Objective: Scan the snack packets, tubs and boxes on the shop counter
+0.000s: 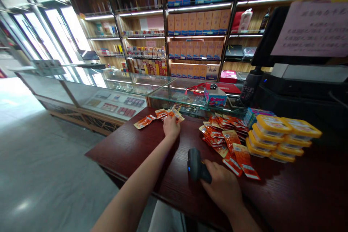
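My right hand (221,185) is wrapped round the handle of a black barcode scanner (194,165), held low over the dark red counter with a blue light showing on its side. Farther forward, my left hand (172,127) has its fingers closed on an orange snack packet (178,116) at the counter's far edge. More orange packets (145,121) lie just left of that hand. A larger heap of the same packets (216,132) spreads between the scanner and the yellow-lidded tubs, with a few loose ones nearest my right hand.
Stacked yellow-lidded plastic tubs (273,127) stand on the right, beside a black monitor (274,36) bearing a pink paper sign. Behind the counter runs a glass display case (160,88) with a small blue-pink box (215,97) on it. Boxed goods fill the back shelves (198,37).
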`<state>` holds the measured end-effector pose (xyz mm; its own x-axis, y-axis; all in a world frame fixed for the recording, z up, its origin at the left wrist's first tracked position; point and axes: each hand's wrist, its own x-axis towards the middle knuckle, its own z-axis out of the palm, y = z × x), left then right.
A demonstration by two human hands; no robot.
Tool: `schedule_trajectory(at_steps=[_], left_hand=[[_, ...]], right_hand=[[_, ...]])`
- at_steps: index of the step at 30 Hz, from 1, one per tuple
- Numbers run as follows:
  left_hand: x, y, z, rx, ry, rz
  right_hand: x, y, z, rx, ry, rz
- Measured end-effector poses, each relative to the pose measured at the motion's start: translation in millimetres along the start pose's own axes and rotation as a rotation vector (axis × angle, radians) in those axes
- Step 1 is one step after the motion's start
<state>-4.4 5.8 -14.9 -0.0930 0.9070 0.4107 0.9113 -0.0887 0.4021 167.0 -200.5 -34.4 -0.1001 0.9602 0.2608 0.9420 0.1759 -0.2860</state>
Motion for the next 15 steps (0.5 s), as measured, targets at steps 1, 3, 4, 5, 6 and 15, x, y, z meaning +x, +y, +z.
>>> schedule_trajectory(at_steps=[1,3,4,5,6,15], left_hand=[[1.7,-7.9,-1.5,0.076,0.034,0.008],[3.6,-20.8,-2.9,0.172,0.028,0.053],[3.7,-25.5,-3.2,0.197,0.000,0.082],[3.2,-29.0,-3.4,0.213,-0.028,0.106],[2.2,-31.1,-3.9,0.223,-0.047,0.117],[-20.1,-26.2,-21.6,0.191,-0.156,-0.114]], right_hand=[[0.1,0.3,0.2,-0.001,0.001,-0.001],[0.4,0.6,0.2,-0.001,0.001,-0.005],[0.7,0.6,0.2,0.003,0.000,-0.004],[0.9,0.6,0.0,0.008,-0.002,-0.003],[1.2,0.5,-0.3,0.012,-0.005,-0.001],[1.2,1.0,-2.2,0.009,-0.009,-0.013]])
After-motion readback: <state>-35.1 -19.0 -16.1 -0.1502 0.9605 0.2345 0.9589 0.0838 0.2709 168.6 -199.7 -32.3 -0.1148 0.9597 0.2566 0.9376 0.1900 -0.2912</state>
